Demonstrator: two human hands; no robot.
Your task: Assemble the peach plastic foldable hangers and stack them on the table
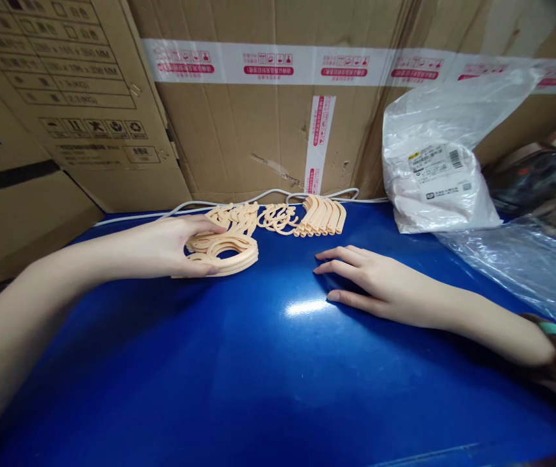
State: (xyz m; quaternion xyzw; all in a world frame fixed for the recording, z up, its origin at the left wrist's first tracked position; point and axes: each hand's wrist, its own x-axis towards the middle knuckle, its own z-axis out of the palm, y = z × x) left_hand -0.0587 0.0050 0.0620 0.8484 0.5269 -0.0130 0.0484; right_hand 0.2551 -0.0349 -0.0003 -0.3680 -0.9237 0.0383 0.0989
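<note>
My left hand (pixel 180 246) is closed on the near end of a stack of beige ring-shaped plastic pieces (pixel 246 253), thumb in front and fingers behind. Part of the stack is hidden by the hand. Just behind it lies a pile of thin beige plastic pieces (pixel 243 217). Farther right are several beige plastic hooks (pixel 278 217) and a row of curved beige plastic arms (pixel 324 216), side by side. My right hand (pixel 368 279) rests low over the blue tabletop (pixel 258 370), fingers spread and holding nothing, in front of the curved arms.
Cardboard boxes (pixel 248 136) wall off the back, and another box (pixel 87 84) stands at the left. A white cable (pixel 253 198) runs along the rear edge. At the back right are a labelled plastic bag (pixel 438 188) and a clear plastic sheet (pixel 521 266).
</note>
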